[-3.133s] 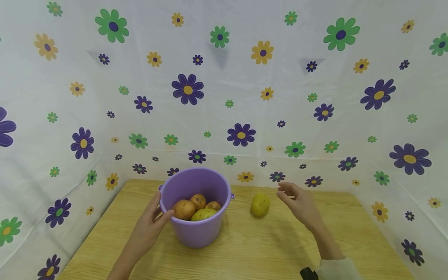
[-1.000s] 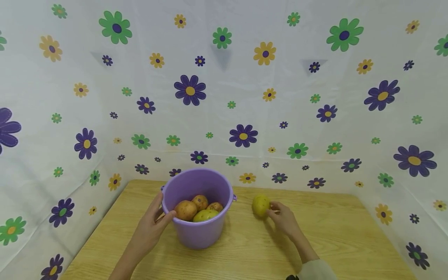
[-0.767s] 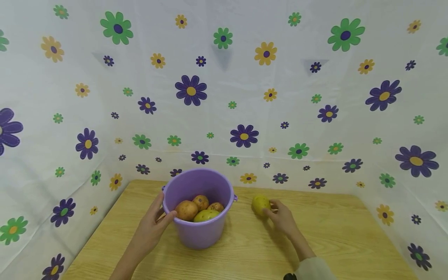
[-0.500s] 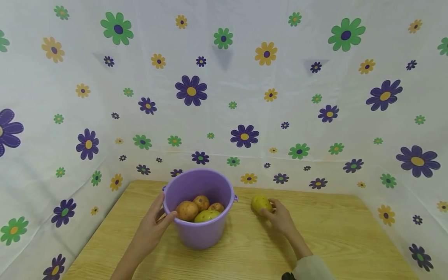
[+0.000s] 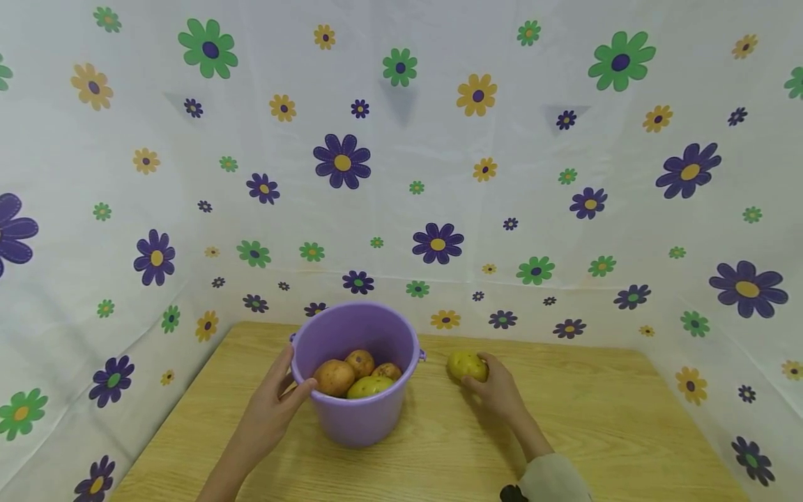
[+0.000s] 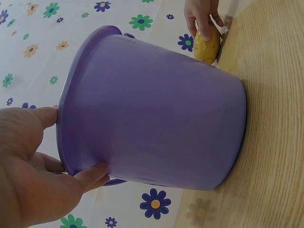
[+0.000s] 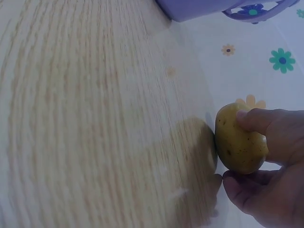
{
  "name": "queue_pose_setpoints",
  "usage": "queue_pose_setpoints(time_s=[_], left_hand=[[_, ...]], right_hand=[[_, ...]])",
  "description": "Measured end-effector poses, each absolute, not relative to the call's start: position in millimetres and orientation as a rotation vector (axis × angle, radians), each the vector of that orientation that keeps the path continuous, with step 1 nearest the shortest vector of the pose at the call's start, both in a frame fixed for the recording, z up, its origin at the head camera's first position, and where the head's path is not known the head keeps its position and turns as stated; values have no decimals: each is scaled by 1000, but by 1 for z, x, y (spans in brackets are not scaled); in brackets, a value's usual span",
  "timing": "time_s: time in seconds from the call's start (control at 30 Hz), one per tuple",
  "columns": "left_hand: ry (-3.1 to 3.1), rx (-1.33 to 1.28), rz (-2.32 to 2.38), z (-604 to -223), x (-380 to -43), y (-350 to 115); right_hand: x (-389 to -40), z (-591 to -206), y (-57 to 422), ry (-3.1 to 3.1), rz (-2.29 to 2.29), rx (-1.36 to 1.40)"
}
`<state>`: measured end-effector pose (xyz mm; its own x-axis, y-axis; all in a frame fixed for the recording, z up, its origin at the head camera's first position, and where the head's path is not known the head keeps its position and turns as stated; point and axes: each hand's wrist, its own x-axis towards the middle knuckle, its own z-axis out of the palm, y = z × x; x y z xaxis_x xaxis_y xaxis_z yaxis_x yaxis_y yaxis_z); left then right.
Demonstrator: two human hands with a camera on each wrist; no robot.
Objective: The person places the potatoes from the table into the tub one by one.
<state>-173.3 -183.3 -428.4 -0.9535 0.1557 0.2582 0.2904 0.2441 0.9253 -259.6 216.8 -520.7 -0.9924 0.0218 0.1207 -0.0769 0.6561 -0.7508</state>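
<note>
A purple bucket [image 5: 357,418] stands on the left of the table, with several potatoes inside: brown ones [image 5: 334,378] and a yellow-green one [image 5: 370,387]. My left hand [image 5: 266,411] holds the bucket's left side, thumb at the rim and fingers against the outer wall, as the left wrist view also shows. To the right of the bucket, my right hand [image 5: 498,390] grips a yellow-green potato [image 5: 465,366] with dark spots. In the right wrist view the thumb presses one side of this potato [image 7: 237,137] while the fingers curl at its other side, close over the table.
The pale wooden table [image 5: 596,418] runs up to a white flower-print sheet [image 5: 401,209] at the back and both sides. A handle [image 7: 261,16] hangs at the bucket's side in the right wrist view.
My right hand has come left and down to the lone potato and taken hold of it. The potato has turned sideways and shifted slightly left. The left hand keeps its place on the bucket.
</note>
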Motion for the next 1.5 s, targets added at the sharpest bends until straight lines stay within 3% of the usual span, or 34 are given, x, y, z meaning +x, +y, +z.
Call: queue_pose_setpoints(time_s=[0.73, 1.5], left_hand=[[-2372, -439, -1839, -429, -174, -179], [-2397, -431, -1780, -429, -174, -183]], right_hand=[[-255, -518, 225, -2699, 1343, -12], [-245, -452, 236, -2651, 1277, 80]])
